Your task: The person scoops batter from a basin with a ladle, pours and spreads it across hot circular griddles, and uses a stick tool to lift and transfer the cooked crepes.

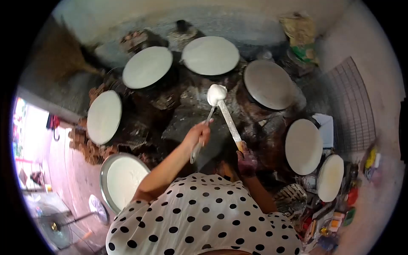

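Between far pale discs (pixel 211 55) and a near polka-dot top (pixel 199 212), both hands are apart, the left hand (pixel 198 135) clamped on a white-coated ladle (pixel 216 93), the right hand (pixel 247 163) on a flat spatula (pixel 230 123) overlapping the ladle's head, with a basin (pixel 103 185) of white mixture (pixel 122 178) near left.

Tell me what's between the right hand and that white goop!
In the head view, a long flat spatula stretches from the right hand up to the white goop.
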`<action>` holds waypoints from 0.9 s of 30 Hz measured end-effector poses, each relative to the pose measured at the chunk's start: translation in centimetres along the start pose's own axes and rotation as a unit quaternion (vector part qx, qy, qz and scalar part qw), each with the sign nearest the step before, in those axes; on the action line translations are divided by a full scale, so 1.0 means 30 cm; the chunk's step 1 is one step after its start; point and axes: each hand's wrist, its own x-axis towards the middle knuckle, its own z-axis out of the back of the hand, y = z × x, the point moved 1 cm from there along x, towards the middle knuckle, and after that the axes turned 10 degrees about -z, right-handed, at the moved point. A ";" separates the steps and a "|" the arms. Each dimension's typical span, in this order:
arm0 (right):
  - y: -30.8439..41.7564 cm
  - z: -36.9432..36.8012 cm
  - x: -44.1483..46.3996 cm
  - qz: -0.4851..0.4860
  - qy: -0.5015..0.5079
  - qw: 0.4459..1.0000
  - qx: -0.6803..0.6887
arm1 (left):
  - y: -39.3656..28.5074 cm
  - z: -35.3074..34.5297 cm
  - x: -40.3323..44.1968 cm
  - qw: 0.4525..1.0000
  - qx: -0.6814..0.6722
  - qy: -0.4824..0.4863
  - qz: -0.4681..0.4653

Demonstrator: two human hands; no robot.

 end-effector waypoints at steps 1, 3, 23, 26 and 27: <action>-0.092 -0.005 0.012 -0.018 -0.007 1.000 -0.005 | 0.007 -0.080 0.150 0.997 -0.021 -0.033 0.069; -0.280 0.025 0.014 -0.003 0.021 0.996 -0.085 | 0.065 -0.151 0.431 0.975 -0.113 -0.023 0.190; -0.804 0.116 0.539 -0.401 0.070 0.907 -0.106 | 0.548 -0.747 1.362 0.881 0.389 0.265 0.032; -0.747 0.070 0.560 -0.433 0.032 0.900 -0.036 | 0.480 -0.757 1.420 0.740 0.606 0.266 -0.123; -0.710 0.075 0.553 -0.433 0.016 0.900 0.043 | 0.492 -0.721 1.480 0.681 0.652 0.270 -0.194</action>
